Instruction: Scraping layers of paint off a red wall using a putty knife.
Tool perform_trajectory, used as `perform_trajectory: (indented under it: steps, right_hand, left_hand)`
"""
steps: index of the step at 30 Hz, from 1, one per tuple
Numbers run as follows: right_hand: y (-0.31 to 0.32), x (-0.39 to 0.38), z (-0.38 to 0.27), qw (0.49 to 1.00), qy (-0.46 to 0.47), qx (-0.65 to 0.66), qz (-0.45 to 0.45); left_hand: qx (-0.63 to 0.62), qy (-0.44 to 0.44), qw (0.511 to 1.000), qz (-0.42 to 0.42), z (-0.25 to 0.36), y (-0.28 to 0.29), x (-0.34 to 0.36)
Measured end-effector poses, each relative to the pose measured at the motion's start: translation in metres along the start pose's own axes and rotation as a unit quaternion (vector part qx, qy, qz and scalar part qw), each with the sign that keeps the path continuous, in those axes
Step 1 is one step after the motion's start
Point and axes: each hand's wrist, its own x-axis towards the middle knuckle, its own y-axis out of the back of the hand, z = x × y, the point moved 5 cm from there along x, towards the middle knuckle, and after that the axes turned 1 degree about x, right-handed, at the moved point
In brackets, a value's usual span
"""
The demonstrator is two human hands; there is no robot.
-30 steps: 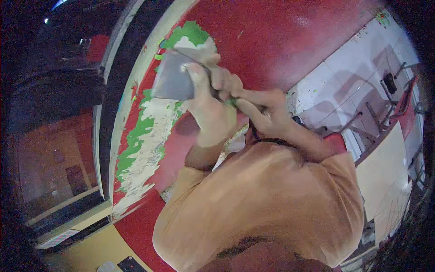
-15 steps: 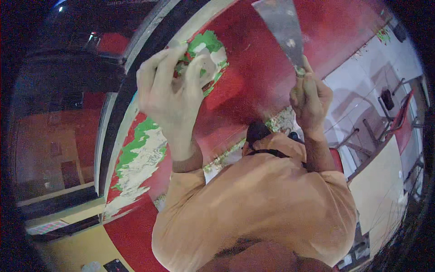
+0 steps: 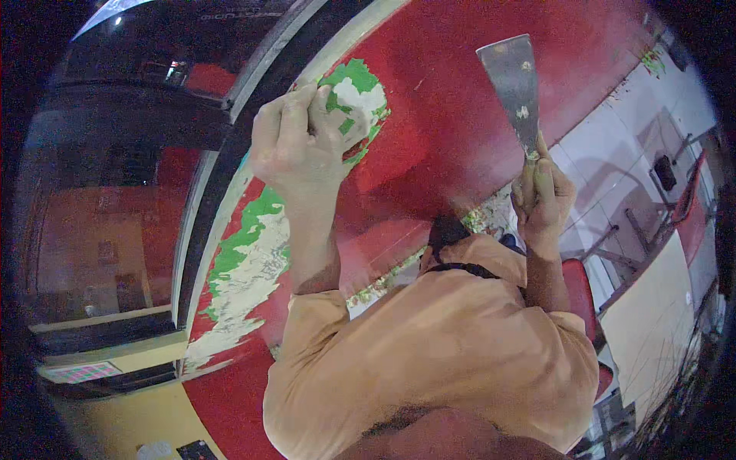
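Note:
My right hand grips a putty knife by its handle, the broad, paint-spotted metal blade pointing up and away from me. The blade stands apart from the red wall behind it. My left hand is raised, fingers curled, in front of a patch of peeled paint showing green and white. Whatever its fingertips pinch there, if anything, is blurred and partly hidden. Lower along the wall runs a longer peeled strip in green and white, beside my left forearm.
At the left a dark-framed window borders the wall. Paint flakes lie along the wall's foot. On the right are pale floor tiles, a red chair and a light tabletop.
The putty knife and my right hand have moved down and to the right. My left hand has shifted slightly right, still by the upper peeled patch, its fingers more tightly curled.

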Motion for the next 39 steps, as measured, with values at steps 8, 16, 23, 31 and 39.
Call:
perform_trajectory:
  steps: [8,16,23,31,39]
  right_hand:
    - [0.001,-0.013,0.001,0.998,0.008,0.038,-0.045]
    - [0.009,-0.023,0.004,1.0,0.008,-0.016,0.012]
    - [0.022,-0.025,0.005,1.0,0.002,-0.022,0.017]
    - [0.023,-0.021,0.017,1.0,-0.018,-0.011,0.021]
    - [0.024,-0.017,0.02,0.999,-0.033,-0.007,0.019]
  left_hand:
    - [-0.044,0.094,0.989,0.102,-0.006,0.014,0.0]
    - [-0.037,-0.015,0.999,-0.006,-0.003,0.004,0.003]
    - [0.028,-0.015,0.998,0.058,0.0,0.021,0.007]
    - [-0.061,-0.017,0.995,-0.083,-0.008,0.005,0.027]
    - [-0.077,0.084,0.981,-0.158,-0.004,-0.002,0.031]
